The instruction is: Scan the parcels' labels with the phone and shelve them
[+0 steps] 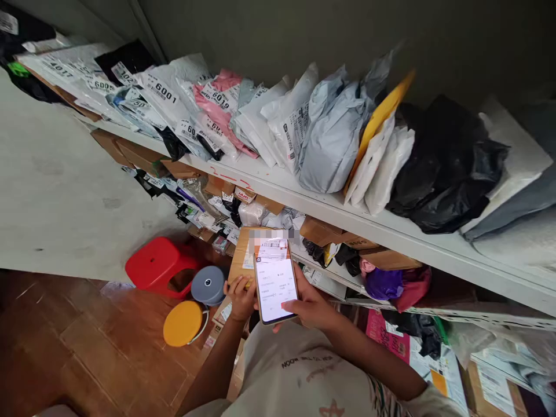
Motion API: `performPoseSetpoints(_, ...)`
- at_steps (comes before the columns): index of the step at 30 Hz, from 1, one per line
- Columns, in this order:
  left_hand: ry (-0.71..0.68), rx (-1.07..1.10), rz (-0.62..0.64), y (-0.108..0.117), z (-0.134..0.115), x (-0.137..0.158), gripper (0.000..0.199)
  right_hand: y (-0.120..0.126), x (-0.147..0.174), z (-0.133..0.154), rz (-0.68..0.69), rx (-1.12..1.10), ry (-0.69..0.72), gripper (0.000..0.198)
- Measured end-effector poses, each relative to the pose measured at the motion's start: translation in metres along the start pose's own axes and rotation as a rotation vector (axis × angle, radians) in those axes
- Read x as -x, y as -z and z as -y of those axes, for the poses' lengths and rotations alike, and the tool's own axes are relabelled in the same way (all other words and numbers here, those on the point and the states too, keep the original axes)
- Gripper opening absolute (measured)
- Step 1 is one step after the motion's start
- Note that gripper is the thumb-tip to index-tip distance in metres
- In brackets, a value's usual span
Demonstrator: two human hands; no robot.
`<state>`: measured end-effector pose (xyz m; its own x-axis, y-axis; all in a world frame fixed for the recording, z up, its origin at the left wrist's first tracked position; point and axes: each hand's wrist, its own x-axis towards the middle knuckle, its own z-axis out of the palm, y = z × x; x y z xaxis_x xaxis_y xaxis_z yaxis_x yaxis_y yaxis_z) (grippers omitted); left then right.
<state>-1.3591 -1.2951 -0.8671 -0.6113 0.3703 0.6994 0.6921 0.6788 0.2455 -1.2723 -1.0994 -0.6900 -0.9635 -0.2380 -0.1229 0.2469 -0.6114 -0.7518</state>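
Note:
My right hand (310,304) is wrapped around a smartphone (273,286), its thumb resting on the lower right of the lit screen. A scan picture with a barcode shows at the top of that screen, with rows of small text below. My left hand (241,296) grips the near edge of a brown parcel (240,255), fingers curled over its lower side. The parcel is behind and left of the phone, which hides much of it. Part of a white label shows on the parcel's face.
A white shelf (260,174) runs across, lined with bagged parcels, including a grey bag (332,136) and a black bag (447,162). Lower shelves hold more packages. A red stool (158,263), a grey-lidded bucket (209,284) and a yellow round lid (182,323) stand on the tiled floor.

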Motion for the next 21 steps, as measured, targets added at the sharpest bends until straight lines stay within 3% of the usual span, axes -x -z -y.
performPoseSetpoints(2, -0.098, -0.048, -0.087, 0.02, 0.001, -0.002, 0.009, -0.001, 0.008, 0.008, 0.045, 0.002, 0.037, 0.088)
performPoseSetpoints(6, -0.204, -0.189, -0.224, 0.067, -0.001, -0.012, 0.031, -0.001, 0.028, 0.025, 0.064, 0.035, 0.112, 0.093)
performPoseSetpoints(10, -0.281, -0.298, -0.327, 0.102, -0.007, -0.028, 0.033, 0.004, 0.049, 0.037, 0.018, 0.055, 0.168, 0.096)
performPoseSetpoints(14, -0.309, -0.333, -0.422, 0.117, -0.014, -0.044, 0.032, 0.011, 0.067, 0.046, 0.012, 0.082, 0.193, 0.096)
performPoseSetpoints(21, -0.34, -0.364, -0.472, 0.123, -0.023, -0.058, 0.036, 0.015, 0.082, 0.048, 0.021, 0.103, 0.201, 0.097)
